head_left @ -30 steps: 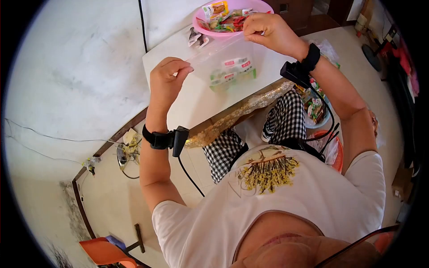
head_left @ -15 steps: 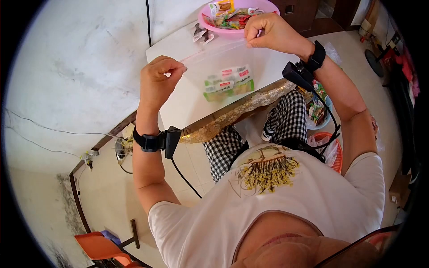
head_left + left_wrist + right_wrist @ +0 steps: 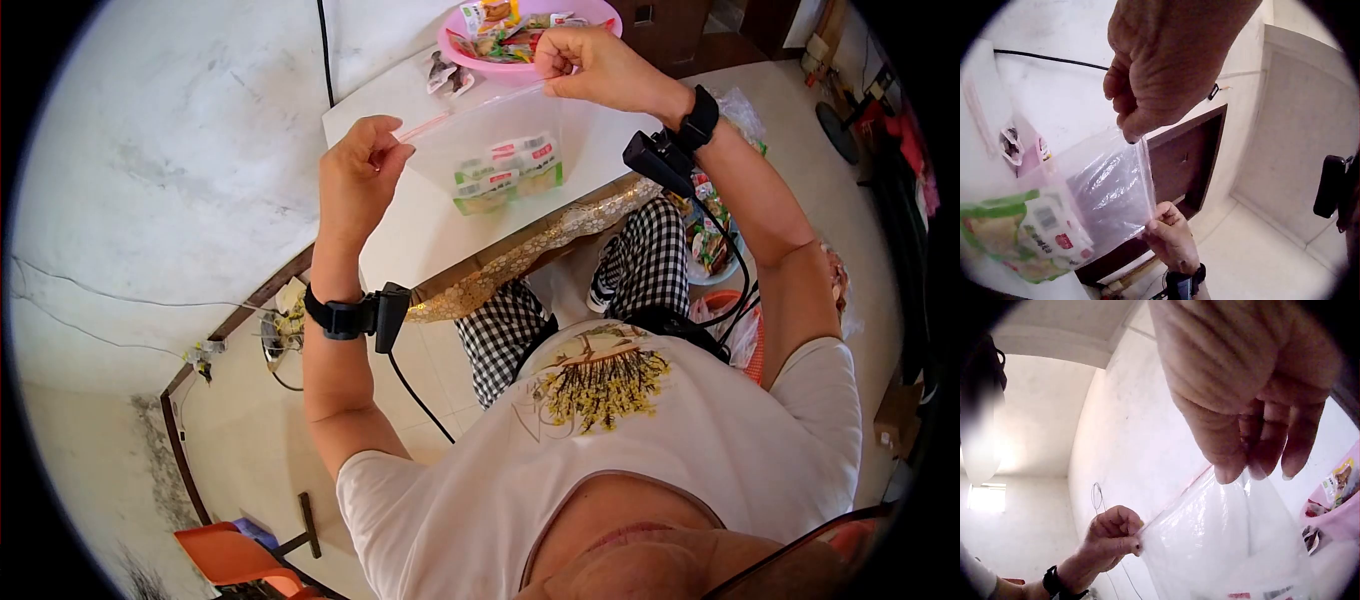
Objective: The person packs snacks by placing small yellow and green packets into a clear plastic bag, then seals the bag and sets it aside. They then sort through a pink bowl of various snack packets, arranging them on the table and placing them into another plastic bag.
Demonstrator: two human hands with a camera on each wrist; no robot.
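A clear zip bag [image 3: 480, 130] hangs above the white table, with several green-and-white packets [image 3: 508, 175] in its lower part. The left hand [image 3: 350, 185] pinches one top corner between thumb and fingers; the right hand [image 3: 612, 72] pinches the other. Between them the zip edge runs nearly straight. In the left wrist view, the packets [image 3: 1041, 234] lie at the bag's far end from the left hand [image 3: 1166, 69]. The right wrist view has the right hand [image 3: 1247, 394] close up, gripping the bag's edge [image 3: 1204, 531].
A pink basin [image 3: 510, 68] of colourful packets stands at the table's back, with small dark packets [image 3: 447, 75] beside it. Below the table's right side are a blue basin [image 3: 738, 262] of packets and a red basket [image 3: 758, 350]. A wall borders the table [image 3: 400, 240] on the left.
The bag first swung toward the table's front edge and left with the left hand, then rose slightly. Both hands keep their pinch on its corners.
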